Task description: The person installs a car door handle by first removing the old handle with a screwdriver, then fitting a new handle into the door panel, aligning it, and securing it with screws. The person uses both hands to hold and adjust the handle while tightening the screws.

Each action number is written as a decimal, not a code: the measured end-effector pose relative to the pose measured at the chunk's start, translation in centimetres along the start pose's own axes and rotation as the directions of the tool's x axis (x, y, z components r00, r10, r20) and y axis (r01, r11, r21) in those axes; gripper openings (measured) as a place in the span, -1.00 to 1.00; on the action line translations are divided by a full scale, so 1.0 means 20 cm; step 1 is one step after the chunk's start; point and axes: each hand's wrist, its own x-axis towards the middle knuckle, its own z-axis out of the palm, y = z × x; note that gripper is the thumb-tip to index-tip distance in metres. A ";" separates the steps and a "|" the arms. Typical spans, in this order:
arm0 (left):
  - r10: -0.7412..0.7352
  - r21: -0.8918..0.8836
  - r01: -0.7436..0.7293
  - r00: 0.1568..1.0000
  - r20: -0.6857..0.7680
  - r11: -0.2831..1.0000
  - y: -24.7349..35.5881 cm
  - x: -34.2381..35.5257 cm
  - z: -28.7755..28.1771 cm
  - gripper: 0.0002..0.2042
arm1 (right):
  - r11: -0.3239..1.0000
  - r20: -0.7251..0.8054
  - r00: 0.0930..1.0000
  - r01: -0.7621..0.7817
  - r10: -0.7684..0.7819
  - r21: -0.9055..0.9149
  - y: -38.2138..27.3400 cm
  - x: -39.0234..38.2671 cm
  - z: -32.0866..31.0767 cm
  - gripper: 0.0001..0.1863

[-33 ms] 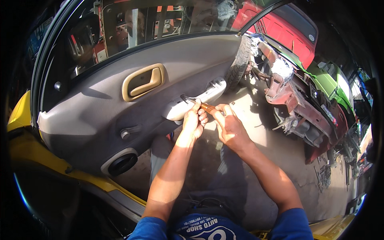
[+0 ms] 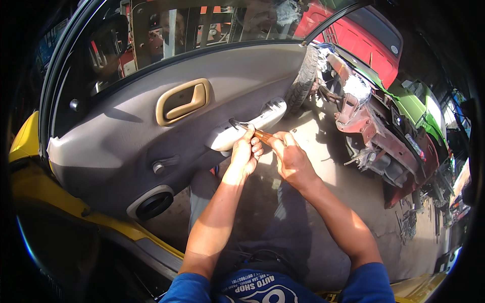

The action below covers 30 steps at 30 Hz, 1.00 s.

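- Sunlit concrete floor [image 2: 336,222] spreads through the view's 4 o'clock, seemingly in a vehicle workshop.
- A grey door panel [image 2: 121,144] fills 8 to 11 o'clock, bearing a tan inner door handle [image 2: 189,108] at 10 and a round speaker [image 2: 154,204] at 8.
- A tyre [image 2: 304,76] stands at 1 o'clock, a red vehicle [image 2: 348,38] between 1 and 2, a green car body [image 2: 410,103] between 2 and 3.
- The amber-handled tool [image 2: 262,136] lies near the centre, its dark bent shaft aimed at 10 o'clock, over the pale armrest [image 2: 221,140]; contact cannot be told.
- The left hand [image 2: 245,154]: fingers pinching the tool near its shaft.
- The right hand [image 2: 293,159], at the left's 3 o'clock: fingers wrapped around the handle's rear.
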 end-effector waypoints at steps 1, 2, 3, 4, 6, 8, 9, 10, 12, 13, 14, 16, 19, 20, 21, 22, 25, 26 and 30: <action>0.000 -0.020 0.000 1.000 0.017 1.000 0.01 0.00 0.00 -0.74 | 0.997 -0.032 0.997 0.068 -0.070 -0.044 0.02 0.00 0.02 -0.58; -0.024 -0.050 0.025 1.000 0.006 0.998 0.01 0.00 0.00 -0.74 | 0.997 -0.053 0.996 0.072 -0.073 -0.016 0.05 0.00 0.05 -0.57; -0.030 -0.056 0.034 0.997 0.066 0.998 0.01 -0.01 0.01 -0.74 | 0.999 -0.056 0.998 -0.007 0.005 -0.038 0.07 0.00 0.07 -0.57; -0.037 -0.067 0.044 0.994 0.105 0.997 0.01 0.00 0.01 -0.75 | 0.994 -0.083 0.993 -0.090 0.085 -0.064 0.09 0.01 0.10 -0.57; -0.088 -0.081 0.099 0.988 0.128 0.992 0.00 -0.01 0.02 -0.77 | 0.972 -0.115 0.983 -0.159 0.140 -0.171 0.12 0.01 0.13 -0.55; -0.060 -0.080 0.067 0.995 0.081 0.995 -0.01 0.00 0.03 -0.78 | 0.962 -0.036 0.992 -0.123 0.118 -0.244 0.13 0.02 0.13 -0.54; -0.074 -0.080 0.076 0.997 0.025 0.994 -0.01 0.00 0.03 -0.79 | 0.953 0.035 0.990 -0.122 0.137 -0.278 0.13 0.02 0.13 -0.54; -0.060 -0.105 0.064 0.997 0.038 0.992 -0.01 0.00 0.02 -0.79 | 0.934 0.014 1.000 -0.013 0.019 -0.357 0.13 0.02 0.13 -0.56; -0.047 -0.107 0.053 0.997 0.062 0.993 -0.01 0.00 0.01 -0.74 | 0.846 0.023 0.988 0.143 -0.153 -0.514 0.12 0.04 0.11 -0.60; -0.040 -0.114 0.051 0.994 0.097 0.992 -0.01 0.01 0.00 -0.70 | 0.880 0.061 0.989 0.149 -0.136 -0.450 0.12 0.06 0.11 -0.62; -0.031 -0.092 0.044 0.991 0.134 0.995 -0.01 0.00 -0.02 -0.72 | 0.902 0.054 0.989 0.150 -0.140 -0.405 0.12 0.08 0.12 -0.65; -0.057 -0.107 0.074 0.986 0.157 0.992 0.00 0.01 -0.04 -0.73 | 0.966 0.118 0.979 -0.136 0.165 -0.220 0.13 0.12 0.13 -0.68; -0.047 -0.110 0.063 0.988 0.145 0.992 -0.01 0.03 -0.04 -0.65 | 0.551 0.408 0.657 -0.754 0.634 0.359 0.14 0.13 0.13 -0.66; -0.033 -0.104 0.046 0.992 0.125 0.993 -0.02 0.03 -0.03 -0.65 | 0.602 0.344 0.687 -0.726 0.640 0.332 0.14 0.12 0.14 -0.66; -0.030 -0.091 0.041 0.993 0.116 0.995 -0.03 0.04 -0.02 -0.65 | 0.884 0.163 0.883 -0.458 0.440 0.092 0.15 0.12 0.13 -0.66; -0.009 -0.103 0.022 0.992 0.129 0.994 -0.03 0.04 -0.02 -0.68 | 0.973 -0.007 0.996 -0.086 0.086 -0.213 0.14 0.11 0.14 -0.67; -0.022 -0.108 0.036 0.992 0.127 0.993 -0.02 0.03 -0.03 -0.71 | 0.792 0.123 0.967 0.255 -0.225 -0.555 0.12 0.13 0.13 -0.70; -0.020 -0.051 0.025 0.994 0.111 0.998 -0.01 0.02 -0.04 -0.73 | 0.810 0.172 0.972 0.228 -0.159 -0.541 0.13 0.16 0.13 -0.72; -0.036 -0.076 0.043 0.995 0.090 0.996 0.01 0.01 -0.07 -0.72 | 0.765 0.385 0.777 -0.603 0.498 0.225 0.13 0.23 0.13 -0.65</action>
